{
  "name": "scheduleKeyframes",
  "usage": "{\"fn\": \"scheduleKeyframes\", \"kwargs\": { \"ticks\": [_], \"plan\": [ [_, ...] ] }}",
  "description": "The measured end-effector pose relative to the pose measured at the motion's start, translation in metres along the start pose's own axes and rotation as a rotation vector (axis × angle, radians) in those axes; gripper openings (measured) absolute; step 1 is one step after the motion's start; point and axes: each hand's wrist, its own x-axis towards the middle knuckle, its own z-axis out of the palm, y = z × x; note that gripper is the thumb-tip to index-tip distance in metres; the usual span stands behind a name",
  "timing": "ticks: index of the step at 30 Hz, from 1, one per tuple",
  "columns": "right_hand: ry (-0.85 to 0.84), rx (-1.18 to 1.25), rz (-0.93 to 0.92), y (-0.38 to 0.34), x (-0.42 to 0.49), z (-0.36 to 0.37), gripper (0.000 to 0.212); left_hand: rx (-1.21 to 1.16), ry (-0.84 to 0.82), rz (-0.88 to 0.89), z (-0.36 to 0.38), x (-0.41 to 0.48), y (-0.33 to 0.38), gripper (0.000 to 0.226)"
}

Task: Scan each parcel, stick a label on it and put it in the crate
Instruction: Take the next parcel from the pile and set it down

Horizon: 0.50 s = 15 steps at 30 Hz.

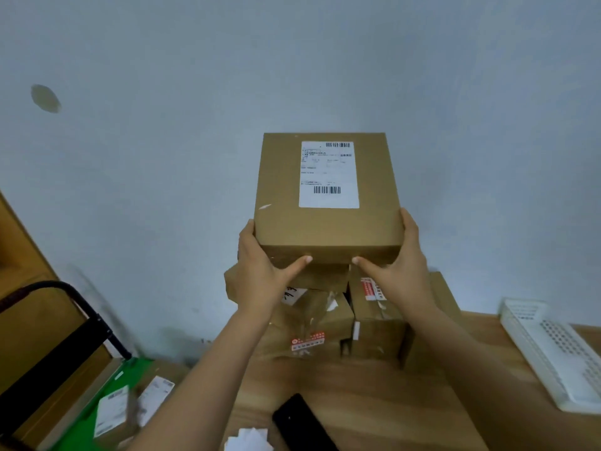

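**Top parcel gripped in both hands above the stack**

The pale wall [162, 190] fills the upper half of the view, and the wooden table [374, 392] runs across the lower right. A stack of brown parcels [374, 323] stands on the table's far side, against the wall. The parcel [325, 222] in hand is straight ahead, over that stack. Whether its base rests on the boxes below or has left them is hidden.

Its long axis runs away from the person, and its broad face is turned to the camera. A white shipping label [329, 174] with barcodes sits on the far half of that face.

The green crate [128, 369] lies low on the left, off the table's edge, with labelled parcels already inside. It is on the left hand's side, so I judge the drop will swing down and left. A white perforated tray [553, 353] lies at the table's right edge, well apart from that path.

The left hand [263, 271] and the right hand [400, 268] clasp the parcel's two near corners. Each thumb is pressed on the near face and the fingers are wrapped round the side; neither is closer.

A black device [302, 424], probably the scanner, lies near the table's front, between the forearms, with white label slips [248, 441] just beside it. Bare wood between the stack and the device gives room to set the parcel down
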Motion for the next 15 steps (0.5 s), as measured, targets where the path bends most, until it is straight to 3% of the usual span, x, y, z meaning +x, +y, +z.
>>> {"fn": "scheduleKeyframes", "kwargs": {
  "ticks": [6, 15],
  "plan": [
    [0.057, 0.063, 0.025, 0.056, -0.073, -0.089, 0.113, -0.062, -0.015, 0.044, 0.042, -0.109, 0.045, 0.114],
    [0.026, -0.005, 0.091, 0.166, -0.211, -0.175, 0.112, -0.055, -0.148, -0.032, 0.091, -0.294, 0.046, 0.112]
  ]
}}
